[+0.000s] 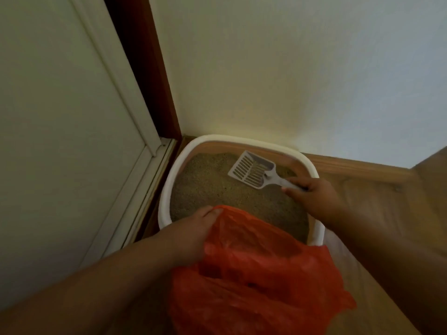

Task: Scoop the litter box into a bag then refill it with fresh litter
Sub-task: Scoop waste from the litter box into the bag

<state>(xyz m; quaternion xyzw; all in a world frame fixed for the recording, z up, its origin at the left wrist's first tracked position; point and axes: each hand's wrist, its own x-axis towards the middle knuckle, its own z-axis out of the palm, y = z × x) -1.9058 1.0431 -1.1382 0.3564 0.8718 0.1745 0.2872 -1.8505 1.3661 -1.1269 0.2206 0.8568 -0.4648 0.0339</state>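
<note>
A white-rimmed litter box [167,189] full of tan litter [212,187] stands in the corner of the room. My right hand [312,197] grips the handle of a pale slotted scoop [251,170], whose head is held over the far part of the litter with a few grains in it. My left hand [191,235] holds the edge of an orange plastic bag [254,274], which hangs open over the near side of the box and hides that rim.
A white door [60,141] with a dark brown frame [145,68] stands close on the left of the box. A pale wall [290,68] and a wooden skirting board [358,165] run behind it. Wood floor [362,204] lies to the right.
</note>
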